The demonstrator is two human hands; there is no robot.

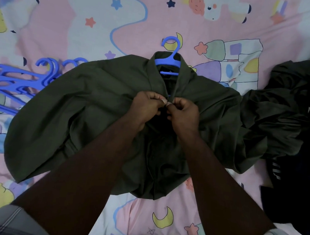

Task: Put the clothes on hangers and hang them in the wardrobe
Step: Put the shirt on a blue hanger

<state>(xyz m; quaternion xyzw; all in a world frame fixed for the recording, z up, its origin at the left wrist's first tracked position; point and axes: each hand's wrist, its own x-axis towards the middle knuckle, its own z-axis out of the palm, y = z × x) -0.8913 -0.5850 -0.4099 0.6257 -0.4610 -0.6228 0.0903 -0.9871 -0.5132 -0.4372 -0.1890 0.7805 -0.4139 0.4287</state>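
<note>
A dark olive shirt (89,98) lies spread flat on the bed, collar pointing away from me. Inside its collar sits a blue plastic hanger (170,61), with the hook sticking out above the neckline. My left hand (145,107) and my right hand (183,113) meet at the shirt's front opening just below the collar. Each one pinches an edge of the placket between thumb and fingertips. Whatever lies between the fingertips is too small to make out.
Several spare blue hangers (15,82) are stacked at the left on the pink patterned bedsheet (65,28). A heap of dark clothes (288,117) lies along the right edge. The bed's near edge is just below my forearms.
</note>
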